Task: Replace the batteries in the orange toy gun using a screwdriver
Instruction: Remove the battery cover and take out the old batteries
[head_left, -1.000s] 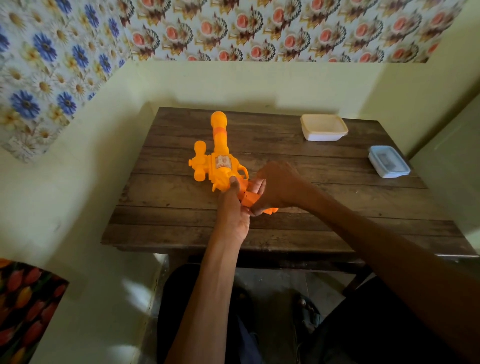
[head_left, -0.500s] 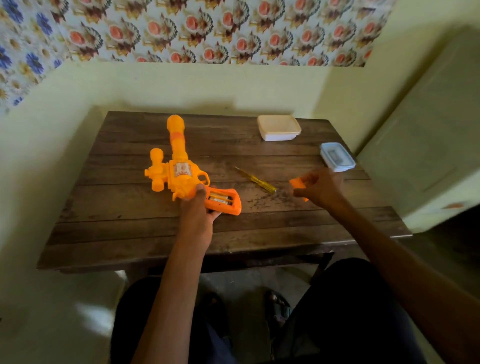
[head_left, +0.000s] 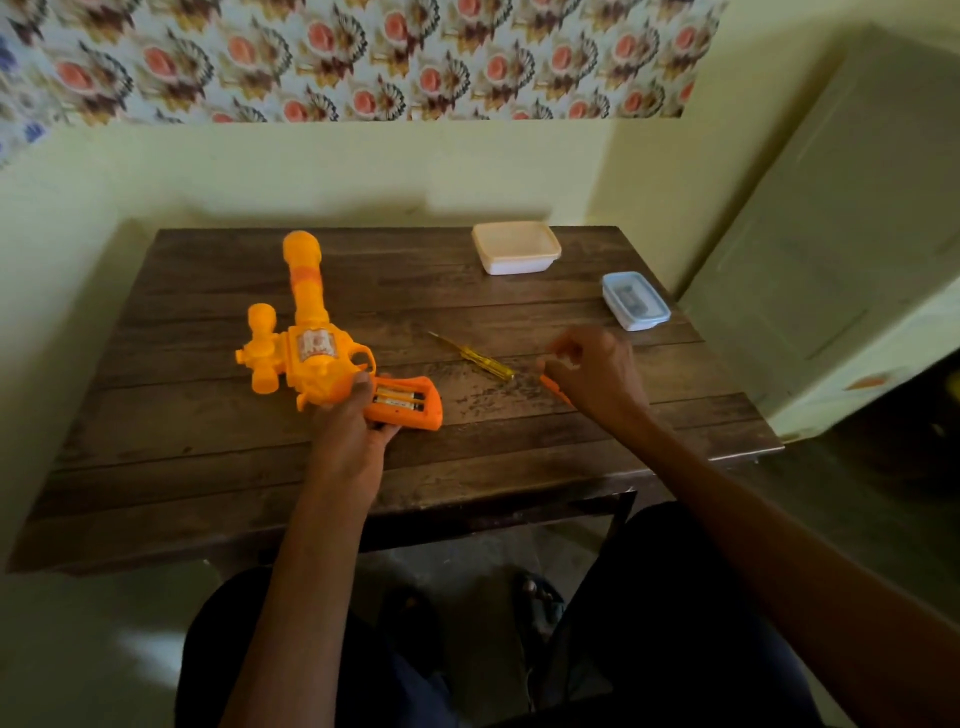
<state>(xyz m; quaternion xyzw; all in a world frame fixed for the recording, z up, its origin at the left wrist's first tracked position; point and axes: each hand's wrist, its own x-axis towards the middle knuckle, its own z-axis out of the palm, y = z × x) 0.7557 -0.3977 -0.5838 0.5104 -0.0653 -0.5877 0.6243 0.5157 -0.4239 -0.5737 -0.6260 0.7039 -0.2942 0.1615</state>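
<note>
The orange toy gun (head_left: 311, 358) lies on the wooden table (head_left: 208, 447) with its barrel pointing away from me. My left hand (head_left: 353, 431) grips it at the handle. The handle's battery compartment (head_left: 402, 400) is uncovered and batteries show inside. To the right, the small orange battery cover (head_left: 555, 388) lies on the table, partly hidden under my right hand (head_left: 597, 374), whose fingers hang loosely curled just above it. A yellow-handled screwdriver (head_left: 475, 358) lies on the table between the gun and my right hand.
A closed white plastic box (head_left: 517, 254) stands at the table's back edge. A clear box with a blue lid (head_left: 636, 301) sits near the right edge. A pale cabinet (head_left: 841, 260) stands close to the table's right side. My knees are under the front edge.
My right hand took the orange cover off the gun's handle, carried it right and set it on the table. The batteries now show. My left hand stays on the gun.
</note>
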